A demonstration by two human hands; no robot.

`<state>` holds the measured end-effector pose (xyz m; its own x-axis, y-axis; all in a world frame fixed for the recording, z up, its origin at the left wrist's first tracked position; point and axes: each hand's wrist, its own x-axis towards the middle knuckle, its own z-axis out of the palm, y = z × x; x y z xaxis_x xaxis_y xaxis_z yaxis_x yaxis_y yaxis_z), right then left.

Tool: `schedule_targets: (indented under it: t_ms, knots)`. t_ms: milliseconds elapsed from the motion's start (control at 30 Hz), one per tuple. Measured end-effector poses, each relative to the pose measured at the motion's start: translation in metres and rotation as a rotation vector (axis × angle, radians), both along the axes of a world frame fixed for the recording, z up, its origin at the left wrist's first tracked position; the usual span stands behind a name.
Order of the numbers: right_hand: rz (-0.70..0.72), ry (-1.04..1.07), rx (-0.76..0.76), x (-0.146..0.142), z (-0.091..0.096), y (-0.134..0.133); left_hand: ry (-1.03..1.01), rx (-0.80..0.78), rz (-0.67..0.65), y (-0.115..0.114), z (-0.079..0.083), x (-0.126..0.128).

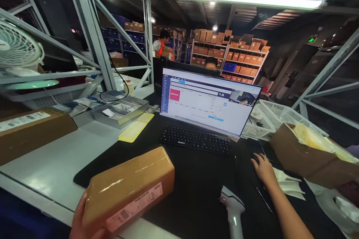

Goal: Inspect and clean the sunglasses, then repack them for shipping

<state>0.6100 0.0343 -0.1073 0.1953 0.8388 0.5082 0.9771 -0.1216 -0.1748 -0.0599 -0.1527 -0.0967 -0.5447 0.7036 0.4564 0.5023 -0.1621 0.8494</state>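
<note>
A taped brown cardboard box [131,171] with a printed label on its front side rests tilted at the desk's near edge. Around its left end my left hand [80,214] is closed, the fingers partly behind the box. My right hand [263,170] lies palm down on the black desk mat [196,183], its fingers apart; whatever may be under the palm is hidden. Between the hands lies a white handheld barcode scanner [233,209]. Beyond it are a black keyboard [193,140] and a lit monitor [207,101] showing a web page.
A crumpled white cloth [288,183] lies beside my right wrist, near an open carton [311,153] and white baskets [259,119]. At left stand another cardboard box [36,134], a metal tray [120,112] and yellow sheets [136,129]. Two people are beyond the monitor.
</note>
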Motion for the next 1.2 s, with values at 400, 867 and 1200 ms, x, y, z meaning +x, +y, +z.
schedule_targets:
  t_ms: [400, 867, 1200]
  knots:
    - [-0.074, 0.07, 0.222, -0.042, 0.051, -0.035, 0.305, -0.154, -0.465, 0.004, 0.049, -0.048]
    - [0.359, 0.397, 0.064, -0.2, 0.105, -0.205, 0.969, -0.55, -0.802, 0.064, 0.183, 0.0]
    - [0.015, 0.698, 0.182, -0.236, 0.022, -0.276, 0.823, -0.498, -0.932, 0.088, 0.184, 0.008]
